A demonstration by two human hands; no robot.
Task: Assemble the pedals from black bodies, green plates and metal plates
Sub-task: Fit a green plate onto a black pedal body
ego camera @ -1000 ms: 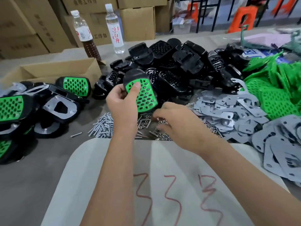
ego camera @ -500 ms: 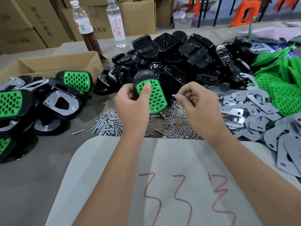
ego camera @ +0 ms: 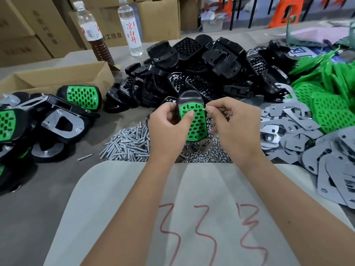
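My left hand (ego camera: 169,127) grips a black pedal body with a green perforated plate (ego camera: 195,121) fitted in it, thumb pressing on the green face. My right hand (ego camera: 234,123) pinches a small metal screw (ego camera: 203,110) and holds its tip at the plate's upper right corner. Behind lies a heap of black bodies (ego camera: 201,68). Green plates (ego camera: 330,96) are piled at the right, grey metal plates (ego camera: 299,135) in front of them. Finished pedals (ego camera: 57,116) lie at the left.
Loose screws (ego camera: 128,144) and nuts (ego camera: 207,152) are heaped on the table under my hands. An open cardboard box (ego camera: 57,77) and two bottles (ego camera: 132,27) stand at the back left. A grey sheet with red marks (ego camera: 192,208) covers the near edge.
My right hand lifted from the nut pile with a screw and brought it to the pedal's upper right corner. My left hand shifted the pedal slightly right.
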